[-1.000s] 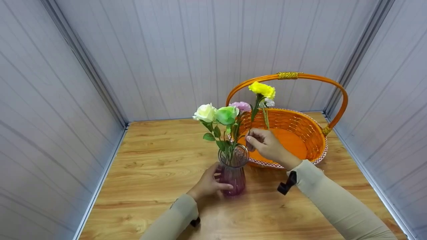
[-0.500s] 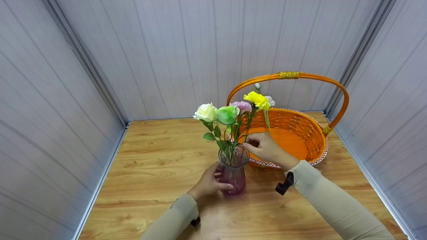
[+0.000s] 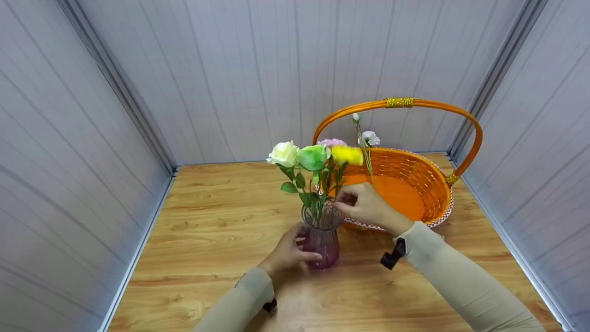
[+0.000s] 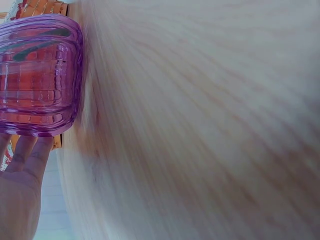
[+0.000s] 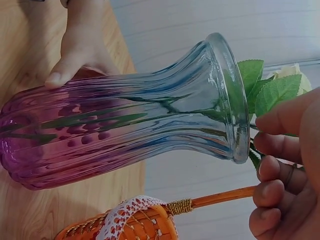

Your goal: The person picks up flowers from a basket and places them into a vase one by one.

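My left hand point(image 3: 286, 252) holds the lower body of a ribbed glass vase point(image 3: 324, 249), its thumb in front and fingers behind; the vase is clear at the top and purple below. In it stand a white rose point(image 3: 283, 155), a green rose point(image 3: 312, 157) and a pink carnation point(image 3: 333, 142). Right at the rim, my right hand point(image 3: 364, 206) pinches the stem of a yellow carnation point(image 3: 348, 155), whose bloom is motion-blurred. The right wrist view shows stems through the glass and the curled right fingers point(image 5: 272, 192) beside the rim, partly hiding the pinched stem.
An orange wicker basket point(image 3: 426, 184) with a tall arched handle stands behind and right of the vase. White flowers point(image 3: 369, 138) on thin stems lean up from it. Pale panel walls point(image 3: 221, 83) enclose the wooden tabletop point(image 3: 212, 230) at the back and both sides.
The yellow carnation has come down and left, closer to the other blooms. My right hand has shifted slightly down and left to the vase rim. The left hand and vase stay put.
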